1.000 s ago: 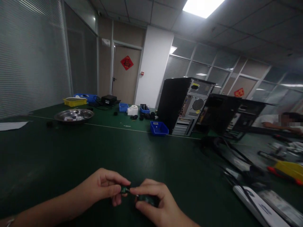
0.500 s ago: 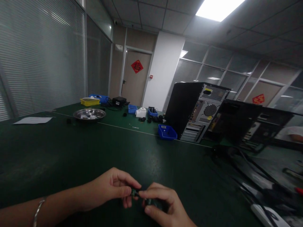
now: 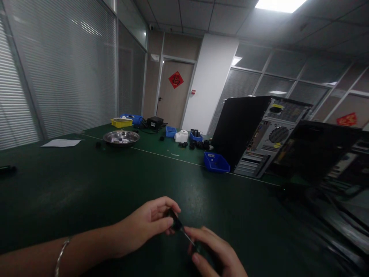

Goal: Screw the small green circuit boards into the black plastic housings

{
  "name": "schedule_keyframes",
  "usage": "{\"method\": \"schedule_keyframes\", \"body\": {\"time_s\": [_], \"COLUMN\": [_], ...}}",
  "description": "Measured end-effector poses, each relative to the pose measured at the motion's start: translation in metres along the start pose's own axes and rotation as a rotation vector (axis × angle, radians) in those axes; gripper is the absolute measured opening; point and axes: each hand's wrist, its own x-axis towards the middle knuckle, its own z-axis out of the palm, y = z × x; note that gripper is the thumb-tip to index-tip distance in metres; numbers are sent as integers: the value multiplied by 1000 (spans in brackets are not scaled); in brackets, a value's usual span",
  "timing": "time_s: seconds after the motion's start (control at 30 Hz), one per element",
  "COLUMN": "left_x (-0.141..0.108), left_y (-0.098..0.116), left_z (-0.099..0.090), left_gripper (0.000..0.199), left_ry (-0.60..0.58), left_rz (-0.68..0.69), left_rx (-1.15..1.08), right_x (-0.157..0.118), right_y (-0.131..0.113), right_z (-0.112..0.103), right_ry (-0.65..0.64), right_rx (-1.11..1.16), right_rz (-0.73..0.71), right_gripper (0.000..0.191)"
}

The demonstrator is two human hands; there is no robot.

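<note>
The left hand [image 3: 147,225] is pinching a small dark part [image 3: 173,220] between thumb and fingertips, low over the green table [image 3: 86,188]; the right hand [image 3: 219,256], at four o'clock from it, is closing its fingers on the other end of that part, where a thin pale pin shows; what the part is cannot be told; a steel bowl [image 3: 121,137] is sitting far off at eleven o'clock; a blue bin [image 3: 216,162] is lying beside the open computer case [image 3: 259,134] at one o'clock.
</note>
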Motion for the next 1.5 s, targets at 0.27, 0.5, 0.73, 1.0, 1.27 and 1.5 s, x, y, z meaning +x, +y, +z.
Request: {"method": "schedule_keyframes", "body": {"time_s": [0.27,0.5,0.73,1.0,1.27,1.5], "left_x": [-1,-3,-6,-3,-1,0], "left_y": [-8,-3,-9,-6,-5,-9], "left_z": [-1,3,3,4,4,5], "left_gripper": [18,28,26,31,28,26], "left_ry": [1,-52,-1,53,38,29], "left_rz": [-17,-54,-45,-20,22,-39], "left_rx": [-19,235,268,325,189,115], "right_x": [-5,-3,6,8,10,10], "right_y": [-2,-9,-25,-26,-27,-23], "right_z": [6,5,6,8,6,6], "right_ry": [91,92,31,23,31,53], "right_rx": [-2,-54,39,29,9,36], "right_rz": [28,-36,-121,-108,-102,-161], "right_gripper": [35,39,38,34,32,35]}}
